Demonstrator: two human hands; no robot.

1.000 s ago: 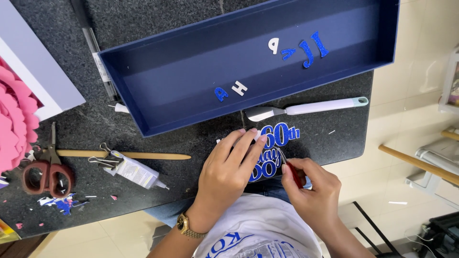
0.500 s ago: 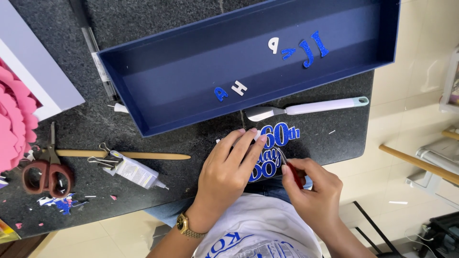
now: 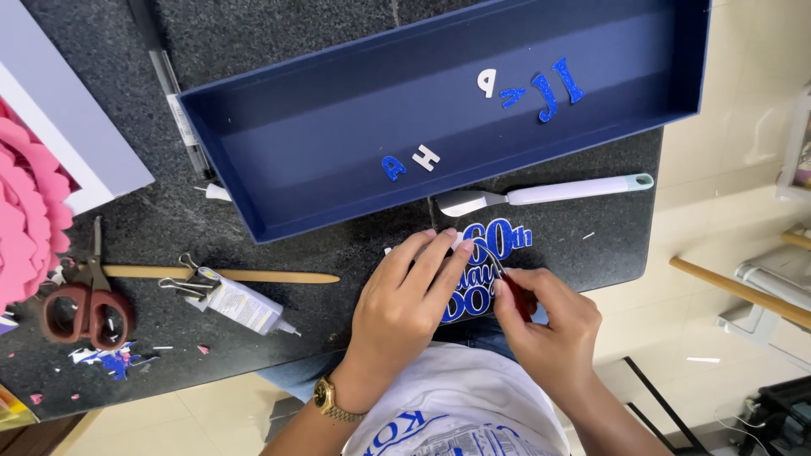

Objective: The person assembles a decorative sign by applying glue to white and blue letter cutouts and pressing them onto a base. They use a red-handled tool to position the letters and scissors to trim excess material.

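Just beyond both hands lies a long navy box lid (image 3: 253,160), open side up, so the loose blue and white cut letters (image 3: 541,89) stay corralled inside. Between lid and hands rests a white-handled spatula (image 3: 541,196). Off past the left hand sit a glue tube (image 3: 241,306) and red scissors (image 3: 80,308). The left hand (image 3: 405,308) presses flat on the blue glitter cutout (image 3: 486,266), steadying it, while the right hand (image 3: 549,325) pinches a thin red-handled pick (image 3: 515,291) against its edge.

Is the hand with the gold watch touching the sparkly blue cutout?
Touching. The head view shows the left hand with its fingers pressed flat on the blue glitter cutout, covering its left part on the dark counter.
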